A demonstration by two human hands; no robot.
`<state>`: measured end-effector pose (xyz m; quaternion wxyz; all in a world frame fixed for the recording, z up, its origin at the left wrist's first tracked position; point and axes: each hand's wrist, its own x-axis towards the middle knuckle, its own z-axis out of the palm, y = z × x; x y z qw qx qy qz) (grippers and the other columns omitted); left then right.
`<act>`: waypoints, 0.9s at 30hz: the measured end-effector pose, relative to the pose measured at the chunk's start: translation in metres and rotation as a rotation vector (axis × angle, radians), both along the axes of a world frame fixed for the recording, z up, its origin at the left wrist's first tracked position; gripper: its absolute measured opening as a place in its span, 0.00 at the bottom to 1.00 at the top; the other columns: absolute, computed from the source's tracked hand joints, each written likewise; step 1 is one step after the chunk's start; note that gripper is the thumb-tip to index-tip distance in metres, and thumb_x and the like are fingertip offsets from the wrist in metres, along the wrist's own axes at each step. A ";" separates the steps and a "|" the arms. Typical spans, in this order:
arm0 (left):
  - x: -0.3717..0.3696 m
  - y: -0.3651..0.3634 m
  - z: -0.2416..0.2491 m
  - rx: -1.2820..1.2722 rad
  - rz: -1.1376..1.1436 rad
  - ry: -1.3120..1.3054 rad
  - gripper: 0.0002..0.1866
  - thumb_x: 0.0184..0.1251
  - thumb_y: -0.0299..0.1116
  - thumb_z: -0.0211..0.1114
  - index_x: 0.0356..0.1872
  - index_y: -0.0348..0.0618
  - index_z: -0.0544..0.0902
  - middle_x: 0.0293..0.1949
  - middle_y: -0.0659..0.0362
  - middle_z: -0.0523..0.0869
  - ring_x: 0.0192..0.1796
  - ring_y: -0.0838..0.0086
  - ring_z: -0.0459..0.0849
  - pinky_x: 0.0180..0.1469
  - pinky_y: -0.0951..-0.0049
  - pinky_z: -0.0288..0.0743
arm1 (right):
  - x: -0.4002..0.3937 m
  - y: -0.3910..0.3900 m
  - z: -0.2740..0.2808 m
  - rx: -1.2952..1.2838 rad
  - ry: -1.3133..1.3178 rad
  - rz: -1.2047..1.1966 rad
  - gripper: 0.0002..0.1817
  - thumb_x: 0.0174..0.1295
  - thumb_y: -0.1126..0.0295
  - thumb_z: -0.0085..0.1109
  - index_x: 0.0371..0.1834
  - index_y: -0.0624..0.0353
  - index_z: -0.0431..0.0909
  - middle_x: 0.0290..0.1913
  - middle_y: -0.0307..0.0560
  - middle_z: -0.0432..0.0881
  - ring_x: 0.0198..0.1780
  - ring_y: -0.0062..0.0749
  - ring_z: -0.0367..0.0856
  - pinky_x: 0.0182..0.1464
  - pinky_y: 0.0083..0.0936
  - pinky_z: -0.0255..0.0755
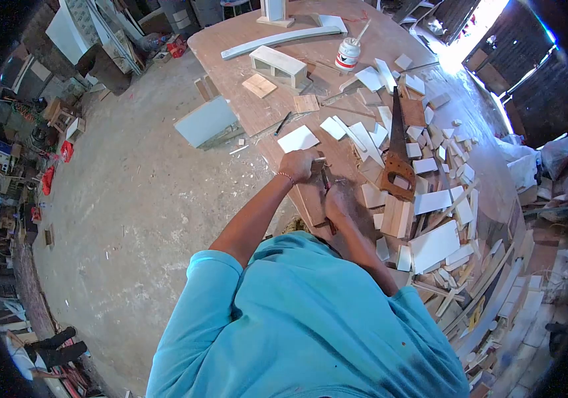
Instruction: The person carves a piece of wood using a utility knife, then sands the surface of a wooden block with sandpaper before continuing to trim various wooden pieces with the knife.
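My left hand [298, 166] is closed on a small light piece of wood [319, 160] whose end shows past the fingers, over the near edge of the wooden table. Just right of it, my right hand [337, 202] is closed around a thin dark tool [326, 179] that points toward the small piece. What the tool is cannot be made out. A brown wooden board [311, 204] lies under and between both hands at the table's edge. A white rectangular piece [298, 139] lies just beyond my left hand.
A handsaw [398, 149] lies among many wood offcuts [435, 239] on the right. Farther back are a white jar [348, 54] with a brush, a small wooden box frame [279, 66] and a curved strip [281, 41]. A pen [283, 123] lies near the left edge.
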<state>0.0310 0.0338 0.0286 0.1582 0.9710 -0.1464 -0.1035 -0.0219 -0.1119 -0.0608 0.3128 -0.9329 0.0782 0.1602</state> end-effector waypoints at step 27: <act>0.004 -0.002 -0.010 0.047 0.048 0.028 0.11 0.41 0.33 0.58 0.31 0.48 0.79 0.30 0.54 0.81 0.34 0.63 0.80 0.36 0.67 0.74 | 0.006 -0.017 -0.048 0.039 -0.134 0.139 0.18 0.58 0.65 0.30 0.37 0.71 0.65 0.38 0.73 0.71 0.43 0.59 0.71 0.44 0.46 0.63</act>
